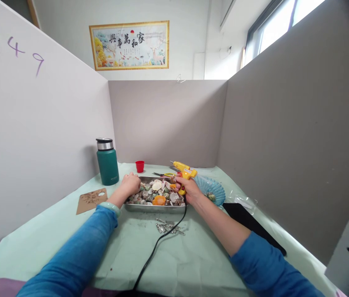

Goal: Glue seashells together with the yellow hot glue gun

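Note:
My right hand (pixel 188 190) is wrapped round the handle of a yellow hot glue gun (pixel 184 170), its nozzle pointing up and to the left. A black cord hangs from its grip. Below lies a metal tray (pixel 156 208) filled with seashells (pixel 146 192), among them an orange scalloped shell (pixel 159 200). At the tray's far left corner my left hand (pixel 130 184) is closed, fingers curled down; whatever they hold is hidden. Something small and brownish (pixel 172 180) shows by the fingers of my right hand, too small to name.
Several silver metal clips (pixel 170 227) lie before the tray. A brown card (pixel 91 200) and green bottle (pixel 107 163) stand left; a red cup (pixel 140 166) and pliers (pixel 163 174) are behind. A blue fluted plate (pixel 218 190) and black flat object (pixel 251 225) lie right.

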The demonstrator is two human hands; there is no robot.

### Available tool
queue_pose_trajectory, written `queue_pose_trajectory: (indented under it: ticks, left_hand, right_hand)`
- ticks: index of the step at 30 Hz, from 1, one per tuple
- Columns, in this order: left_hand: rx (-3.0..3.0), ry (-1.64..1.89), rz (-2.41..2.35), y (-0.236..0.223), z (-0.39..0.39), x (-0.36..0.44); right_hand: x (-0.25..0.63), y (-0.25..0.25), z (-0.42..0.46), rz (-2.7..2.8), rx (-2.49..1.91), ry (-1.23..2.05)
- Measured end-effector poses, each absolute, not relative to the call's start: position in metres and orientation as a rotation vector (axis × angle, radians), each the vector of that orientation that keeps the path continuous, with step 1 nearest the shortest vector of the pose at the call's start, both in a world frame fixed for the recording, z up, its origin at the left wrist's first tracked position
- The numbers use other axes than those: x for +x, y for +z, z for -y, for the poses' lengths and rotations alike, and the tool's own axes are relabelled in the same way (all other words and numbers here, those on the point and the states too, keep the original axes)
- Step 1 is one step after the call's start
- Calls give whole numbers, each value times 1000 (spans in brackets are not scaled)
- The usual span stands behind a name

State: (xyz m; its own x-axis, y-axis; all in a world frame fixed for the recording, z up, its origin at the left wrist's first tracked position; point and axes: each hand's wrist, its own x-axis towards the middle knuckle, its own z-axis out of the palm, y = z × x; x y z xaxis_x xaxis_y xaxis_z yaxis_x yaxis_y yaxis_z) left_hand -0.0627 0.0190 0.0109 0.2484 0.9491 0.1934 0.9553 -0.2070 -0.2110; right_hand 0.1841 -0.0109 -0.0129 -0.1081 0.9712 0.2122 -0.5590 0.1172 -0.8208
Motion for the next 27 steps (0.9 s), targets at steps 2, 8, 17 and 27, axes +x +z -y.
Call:
queue_pose_trajectory:
  ticks: [2,8,17,27]
  left_hand:
    - [-2260,-32,1778,12,-21,-64]
    - [-2339,-151,1836,8,-32,-58]
    - [-2339,-119,1886,1,-32,-53]
    - [-2727,-863,2095,17,-33,-82]
  right_hand:
    - [184,-13,11,957,-573,1417]
    - [183,-15,8,961,-578,1401]
    - [184,-15,9,991,-560,1402]
    - [184,-16,7,994,-574,1387]
